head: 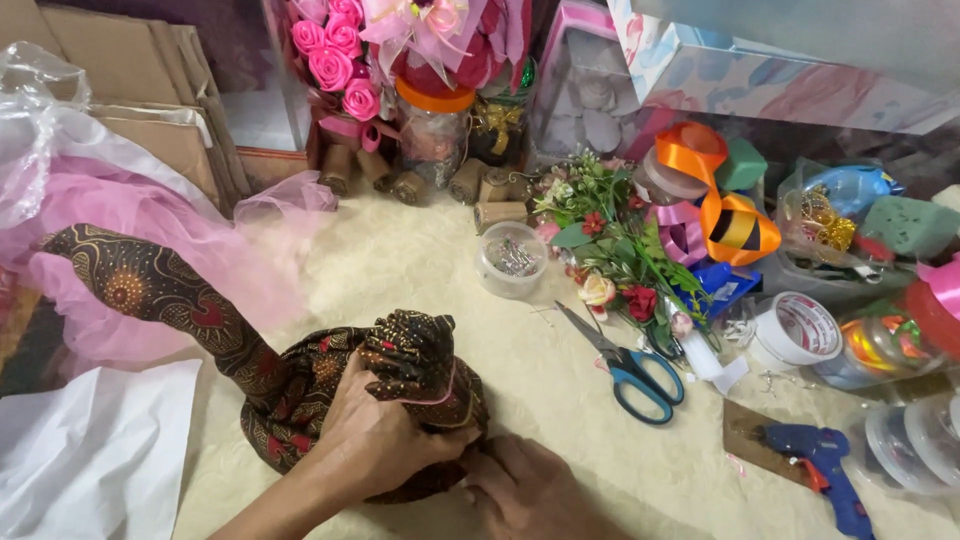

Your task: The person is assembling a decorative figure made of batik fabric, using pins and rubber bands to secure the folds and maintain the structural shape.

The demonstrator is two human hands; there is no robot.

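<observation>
Here left hand [375, 440] grips batik cloth bundle [400, 380]; right hand [525, 490] flat, touching its base.

A home craft corner for making gift arrangements: across the upper and right of the frame a cream textured table [420, 260] is crowded with a bouquet of pink fabric roses [335, 55], sprigs of small artificial flowers [610, 250], a curled orange satin ribbon [715, 190], blue-handled scissors [630, 370], a blue glue gun [825, 470], tape rolls [800, 330] and green floral foam blocks [905, 225]
</observation>
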